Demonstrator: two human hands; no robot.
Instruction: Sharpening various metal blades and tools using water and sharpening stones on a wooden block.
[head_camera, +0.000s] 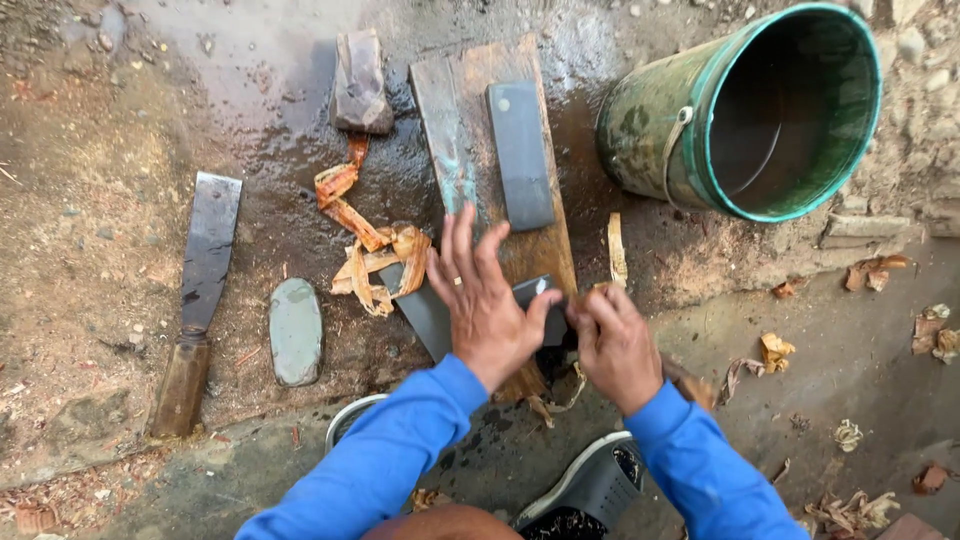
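Head view, left hand (487, 300) spread flat on blade (425, 312), right hand (617, 345) gripping its handle end, over plank (450, 110)

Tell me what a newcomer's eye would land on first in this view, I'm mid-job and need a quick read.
First, the two hands in blue sleeves at centre: the left hand lies flat on a dark blade across a wet wooden plank, and the right hand grips its handle end. A grey sharpening stone lies on the plank, with a tilted green bucket at upper right. On the left ground lie a wooden-handled cleaver and an oval stone.
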